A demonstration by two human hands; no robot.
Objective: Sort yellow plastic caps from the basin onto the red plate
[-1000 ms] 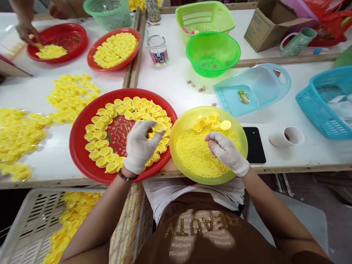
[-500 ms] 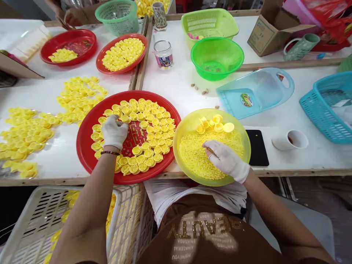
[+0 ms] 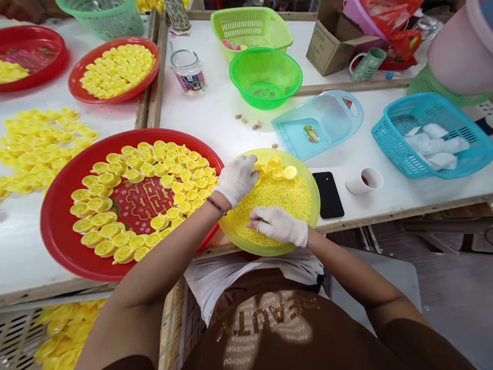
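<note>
My white-gloved left hand [image 3: 239, 180] is over the left rim of the yellow bowl [image 3: 316, 205]. Its fingers are curled beside a few loose yellow plastic cups [image 3: 274, 163]; whether a cup is between them is hidden. Small yellow pellets [image 3: 292, 203] fill the bowl. Low over these pellets, my gloved right hand [image 3: 280, 225] is closed, thumb against fingers, its contents hidden. To the left lies a large red tray [image 3: 57, 226] with a pattern in its middle. Rows of small round yellow cups [image 3: 110, 229] ring that pattern, and my left forearm crosses the tray's right side.
Loose yellow pieces [image 3: 42, 144] and a red plate [image 3: 150, 77] of more lie at left. Beyond the bowl are a blue scoop [image 3: 331, 123], green basin [image 3: 265, 77] and glass jar [image 3: 188, 72]. A phone [image 3: 328, 195], paper cup [image 3: 364, 181] and blue basket [image 3: 431, 128] stand right.
My left hand has moved right, from the red tray's cups to the yellow bowl. My right hand remains low over the pellets. The view has shifted right.
</note>
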